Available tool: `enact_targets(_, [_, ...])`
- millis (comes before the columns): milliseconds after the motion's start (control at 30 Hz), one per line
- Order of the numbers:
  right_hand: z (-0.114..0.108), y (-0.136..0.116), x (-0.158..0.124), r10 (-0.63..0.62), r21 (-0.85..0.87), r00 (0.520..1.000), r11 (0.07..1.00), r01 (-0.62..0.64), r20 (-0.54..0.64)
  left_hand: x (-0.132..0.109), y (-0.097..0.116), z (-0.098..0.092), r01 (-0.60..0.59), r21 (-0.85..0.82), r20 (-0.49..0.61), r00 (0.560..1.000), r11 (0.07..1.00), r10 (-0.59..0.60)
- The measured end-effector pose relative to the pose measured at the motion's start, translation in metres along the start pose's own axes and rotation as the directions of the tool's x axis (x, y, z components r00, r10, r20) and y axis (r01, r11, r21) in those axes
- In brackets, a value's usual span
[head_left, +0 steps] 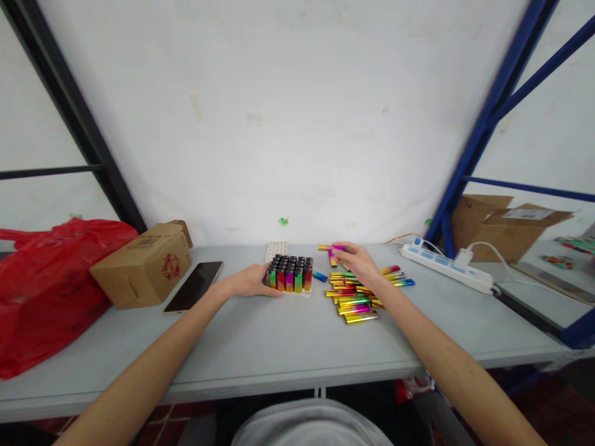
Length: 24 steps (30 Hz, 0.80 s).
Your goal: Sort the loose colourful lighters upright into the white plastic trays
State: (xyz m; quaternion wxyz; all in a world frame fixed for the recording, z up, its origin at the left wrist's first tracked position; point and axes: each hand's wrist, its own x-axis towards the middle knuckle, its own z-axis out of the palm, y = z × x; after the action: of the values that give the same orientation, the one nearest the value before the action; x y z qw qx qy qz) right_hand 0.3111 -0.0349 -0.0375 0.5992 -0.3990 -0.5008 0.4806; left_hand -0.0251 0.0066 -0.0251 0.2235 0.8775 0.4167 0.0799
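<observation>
Black-topped, metallic-coloured lighters (290, 280) stand upright in close rows on a pale tray (302, 295). My left hand (253, 280) holds the left side of this tray, thumb along the front, other fingers partly hidden behind. To the right, my right hand (353, 257) pinches what look like two shiny yellow-and-magenta lighters (333, 257) above the table. Below my right wrist, several similar shiny lighters (356, 308) lie in a loose pile, partly covered by my forearm. A single blue lighter (320, 276) lies between the tray and the pile.
Behind the block is a white tray with holes (276, 250). Leftward are a dark phone (195, 286), a cardboard box (144, 266) and a red plastic bag (56, 291). A white power strip (446, 267) with cables lies right, beside a blue metal frame (483, 130). The white wall (297, 136) rises behind.
</observation>
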Motion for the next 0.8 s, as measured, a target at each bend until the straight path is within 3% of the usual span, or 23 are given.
enact_targets(267, [0.002, -0.012, -0.003, 0.005, 0.046, 1.000, 0.999, -0.004, -0.024, 0.003, -0.006, 0.001, -0.011, 0.018, 0.039, 0.999, 1.000, 0.011])
enact_targets(433, [0.009, -0.013, -0.008, 0.090, 0.140, 0.986, 0.984, -0.110, 0.141, 0.001, -0.001, 0.000, 0.002, -0.015, 0.029, 1.000, 1.000, -0.001])
enact_targets(500, [0.011, -0.012, -0.010, 0.122, 0.107, 0.975, 0.984, -0.143, 0.185, 0.000, 0.002, -0.001, 0.006, -0.023, 0.031, 0.999, 1.000, -0.006])
enact_targets(633, [0.020, -0.009, -0.013, 0.138, -0.050, 0.977, 0.990, -0.132, 0.165, 0.000, 0.002, -0.001, 0.010, -0.011, 0.038, 0.999, 1.000, -0.010])
enact_targets(800, [0.032, -0.006, -0.019, 0.136, -0.090, 0.979, 0.988, -0.124, 0.151, 0.002, -0.005, 0.001, -0.005, 0.016, 0.034, 0.999, 1.000, 0.005])
